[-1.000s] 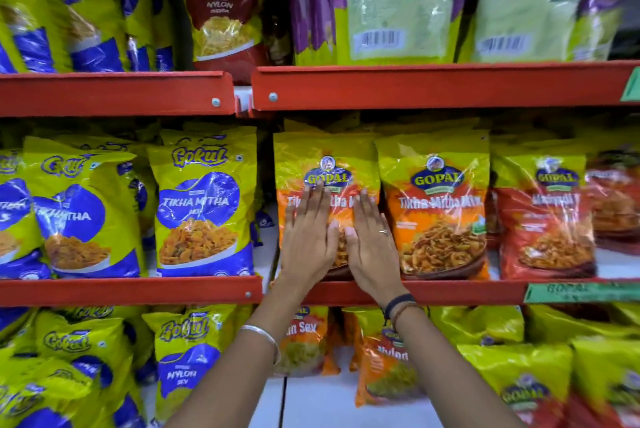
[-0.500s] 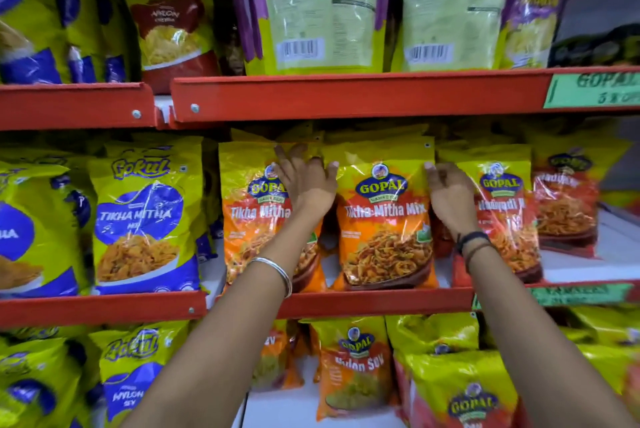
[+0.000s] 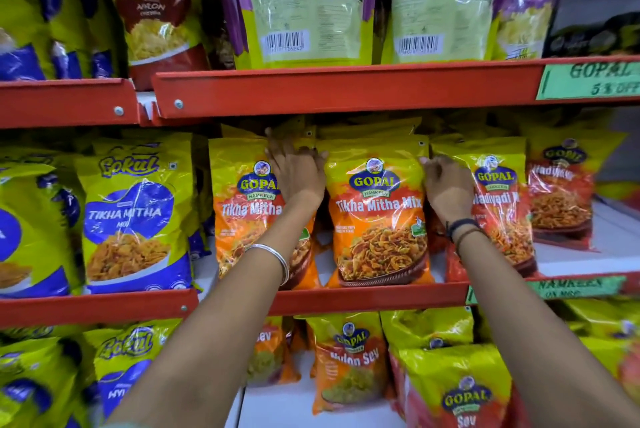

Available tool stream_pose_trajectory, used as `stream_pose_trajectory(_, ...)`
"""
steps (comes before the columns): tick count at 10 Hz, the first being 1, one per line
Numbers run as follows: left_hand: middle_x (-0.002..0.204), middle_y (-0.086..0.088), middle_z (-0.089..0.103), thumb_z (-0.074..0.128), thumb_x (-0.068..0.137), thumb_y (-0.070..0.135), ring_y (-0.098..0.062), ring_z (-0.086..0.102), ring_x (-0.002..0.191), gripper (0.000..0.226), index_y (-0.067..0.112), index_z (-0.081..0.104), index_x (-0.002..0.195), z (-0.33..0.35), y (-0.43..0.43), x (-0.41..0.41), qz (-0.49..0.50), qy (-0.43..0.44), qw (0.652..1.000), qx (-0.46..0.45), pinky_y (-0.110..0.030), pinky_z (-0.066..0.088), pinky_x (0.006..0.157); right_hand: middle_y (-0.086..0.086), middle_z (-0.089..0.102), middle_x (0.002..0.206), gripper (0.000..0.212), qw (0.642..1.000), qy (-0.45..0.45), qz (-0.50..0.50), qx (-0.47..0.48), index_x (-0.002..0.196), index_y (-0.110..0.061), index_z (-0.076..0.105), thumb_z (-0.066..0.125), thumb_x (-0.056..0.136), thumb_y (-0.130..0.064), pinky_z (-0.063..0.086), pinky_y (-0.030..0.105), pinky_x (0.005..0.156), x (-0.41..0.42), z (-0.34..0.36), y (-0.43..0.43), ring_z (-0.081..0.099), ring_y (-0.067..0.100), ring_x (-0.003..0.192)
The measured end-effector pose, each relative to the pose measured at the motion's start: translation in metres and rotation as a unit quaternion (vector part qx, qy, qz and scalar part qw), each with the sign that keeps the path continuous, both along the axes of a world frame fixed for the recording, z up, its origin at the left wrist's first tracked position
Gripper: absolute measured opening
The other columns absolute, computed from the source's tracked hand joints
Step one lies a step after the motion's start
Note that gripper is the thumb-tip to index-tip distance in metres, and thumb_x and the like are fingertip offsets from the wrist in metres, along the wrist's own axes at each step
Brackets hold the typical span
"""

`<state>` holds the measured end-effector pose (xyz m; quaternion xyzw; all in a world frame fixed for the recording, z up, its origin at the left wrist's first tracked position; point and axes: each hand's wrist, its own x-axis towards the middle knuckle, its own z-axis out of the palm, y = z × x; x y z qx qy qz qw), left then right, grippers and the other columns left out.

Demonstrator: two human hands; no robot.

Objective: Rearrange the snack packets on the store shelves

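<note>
Left hand lay flat-open at 9 o'clock of the Tikha Mitha Mix packet, right hand curled on its 3 o'clock edge — grip uncertain — best squared by even pressure from both sides.

Orange-and-yellow Tikha Mitha Mix packet, yellow-and-blue Gokul packet, red shelf rail.
</note>
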<state>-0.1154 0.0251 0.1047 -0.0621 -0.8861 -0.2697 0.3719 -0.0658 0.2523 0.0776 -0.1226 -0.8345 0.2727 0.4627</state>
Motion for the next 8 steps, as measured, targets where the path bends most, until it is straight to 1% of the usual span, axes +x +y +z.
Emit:
stream_pose_trajectory(1,0.148,-0.025,0.033,0.042,0.097,0.034,-0.039,0.003,0.147,0.039,0.004,0.054,0.119,-0.021,0.003,0.024,-0.044,0.106,0.993,0.013,-0.053,0.003,0.120,0.023,0.064,0.094,0.038,0.996,0.089,-0.003,-0.011,0.104,0.000,0.062,0.039,0.101,-0.030,0.039,0.034,0.061,0.021,-0.018,-0.012,0.060,0.037,0.084)
stream_pose_trajectory(2,0.161,-0.002,0.003,0.028,0.099,0.035,-0.019,-0.018,0.146,0.050,0.012,0.026,0.144,-0.072,0.016,0.057,-0.134,0.152,0.975,-0.095,-0.041,-0.009,0.121,0.013,0.058,0.130,0.037,0.991,0.120,0.045,0.035,0.128,-0.006,0.052,0.037,0.101,-0.026,0.042,0.043,0.103,0.045,-0.057,-0.048,0.050,0.029,0.123)
stream_pose_trajectory(3,0.161,0.004,-0.013,0.018,0.100,0.037,-0.013,-0.016,0.147,0.055,0.017,0.010,0.150,-0.127,0.027,0.068,-0.151,0.158,0.954,-0.205,-0.036,-0.002,0.121,0.005,0.030,0.155,0.049,0.984,0.084,0.098,0.121,0.146,-0.007,0.033,0.033,0.100,-0.024,0.017,0.034,0.121,0.052,-0.102,-0.073,0.020,0.017,0.147)
stream_pose_trajectory(4,0.160,-0.001,0.003,0.021,0.099,0.038,-0.009,-0.013,0.147,0.057,0.015,0.011,0.150,-0.142,0.028,0.069,-0.156,0.115,0.960,-0.200,-0.032,0.002,0.120,0.004,0.014,0.161,0.056,0.987,0.011,0.071,0.146,0.151,-0.009,0.021,0.025,0.099,-0.031,0.013,0.039,0.121,0.049,-0.122,-0.072,0.003,0.014,0.150)
stream_pose_trajectory(5,0.159,-0.003,0.003,0.012,0.099,0.041,-0.009,-0.013,0.147,0.059,0.013,0.009,0.151,-0.139,0.026,0.071,-0.163,0.089,0.960,-0.209,-0.029,-0.003,0.119,0.003,0.011,0.162,0.058,0.985,-0.024,0.052,0.163,0.152,-0.011,0.016,0.021,0.099,-0.034,0.012,0.039,0.122,0.049,-0.122,-0.069,0.003,0.014,0.151)
stream_pose_trajectory(6,0.159,-0.004,0.003,0.014,0.099,0.041,-0.012,-0.005,0.148,0.059,0.012,0.009,0.151,-0.137,0.026,0.072,-0.169,0.073,0.960,-0.209,-0.031,0.002,0.119,0.003,0.009,0.162,0.059,0.983,-0.046,0.046,0.170,0.152,-0.011,0.014,0.020,0.099,-0.036,0.009,0.037,0.121,0.049,-0.120,-0.071,0.002,0.015,0.150)
stream_pose_trajectory(7,0.159,-0.002,-0.002,0.022,0.098,0.039,-0.014,-0.004,0.148,0.061,0.014,0.004,0.150,-0.129,0.020,0.084,-0.203,0.042,0.958,-0.198,-0.036,0.009,0.122,0.002,0.005,0.163,0.061,0.985,-0.067,0.054,0.152,0.153,-0.011,0.011,0.016,0.099,-0.039,0.012,0.041,0.122,0.060,-0.114,-0.075,0.000,0.013,0.150)
stream_pose_trajectory(8,0.157,0.000,-0.017,0.020,0.098,0.039,-0.009,-0.019,0.145,0.062,0.018,-0.010,0.148,-0.110,-0.006,0.097,-0.232,0.051,0.961,-0.143,-0.034,-0.003,0.121,0.002,0.002,0.162,0.061,0.990,-0.006,0.072,0.123,0.152,-0.012,0.006,0.015,0.099,-0.041,0.011,0.043,0.123,0.076,-0.094,-0.094,0.000,0.014,0.150)
